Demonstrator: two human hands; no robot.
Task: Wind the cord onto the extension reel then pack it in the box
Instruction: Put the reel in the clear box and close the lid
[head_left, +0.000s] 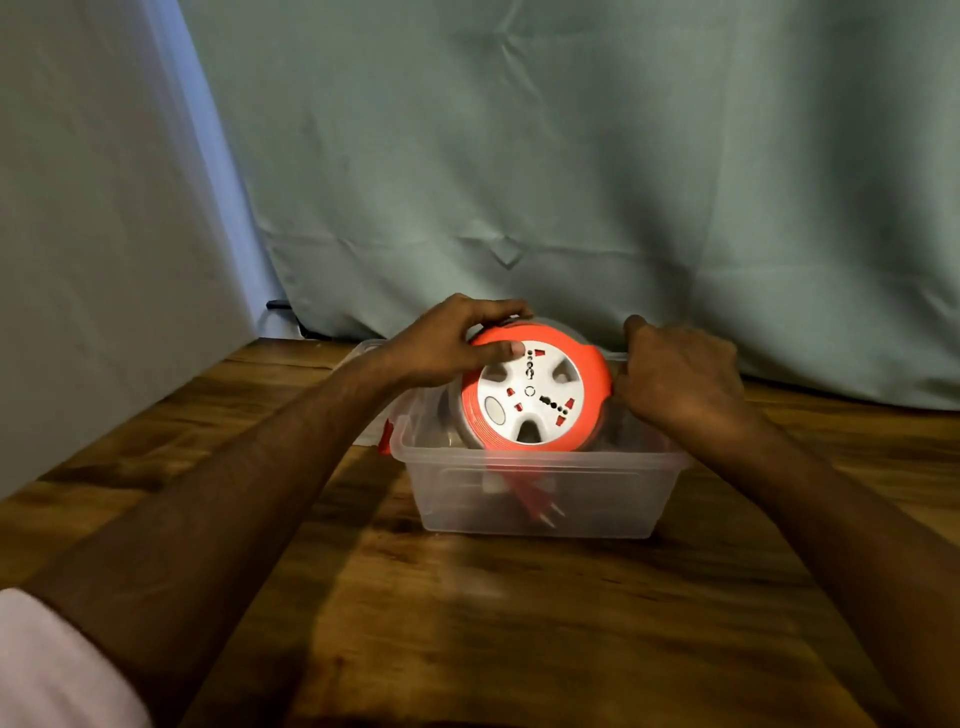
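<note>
Orange and white, the extension reel (532, 391) sits tilted in the top of a clear plastic storage box (540, 493), its socket face turned toward the camera and its lower edge sunk below the box's rim. The orange cord (519, 491) hangs from the reel down into the box, ending in a plug (548, 514) whose prongs show through the front wall near the bottom.

The left hand (449, 345) grips the reel's upper left edge: the thumb presses on the white socket face while the fingers curl over the top of the orange rim. The right hand (675, 376) is at the reel's right side with its fingers curled, knuckles toward the camera; it touches the orange rim there, but I cannot tell whether it holds the reel or the box's far rim.

An orange latch (385, 436) shows on the box's left end. The box stands on a wooden table (467, 623), in front of a pale green curtain (571, 156). A pink sleeve (57, 670) shows at the lower left corner.
</note>
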